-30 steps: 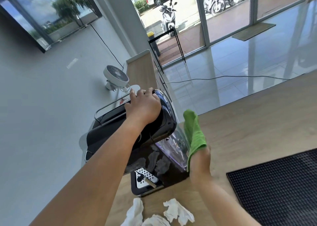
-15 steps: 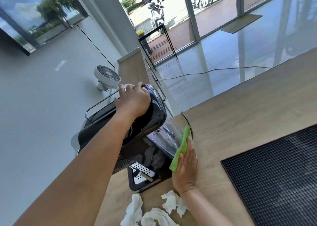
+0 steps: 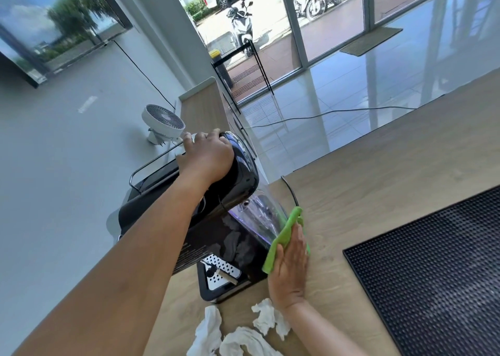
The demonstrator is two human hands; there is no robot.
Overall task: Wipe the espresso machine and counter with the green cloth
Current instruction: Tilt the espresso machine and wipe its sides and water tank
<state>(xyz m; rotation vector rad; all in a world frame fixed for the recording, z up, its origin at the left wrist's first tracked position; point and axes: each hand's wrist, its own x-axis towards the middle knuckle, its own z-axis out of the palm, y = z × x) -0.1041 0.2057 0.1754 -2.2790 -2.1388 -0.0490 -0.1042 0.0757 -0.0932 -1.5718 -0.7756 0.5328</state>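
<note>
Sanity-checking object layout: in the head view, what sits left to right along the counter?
White fan → left hand on the espresso machine → green cloth under the right hand → black mat.

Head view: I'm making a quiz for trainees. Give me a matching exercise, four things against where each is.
Things:
1. green cloth
2. crumpled tissues
3. black mat
4. white fan

Places:
A. on the counter's right part
B. beyond the espresso machine, near the wall
C. under the right hand, against the machine's side
D. on the counter in front of the machine

Pairs: 1-C, 2-D, 3-A, 4-B
</note>
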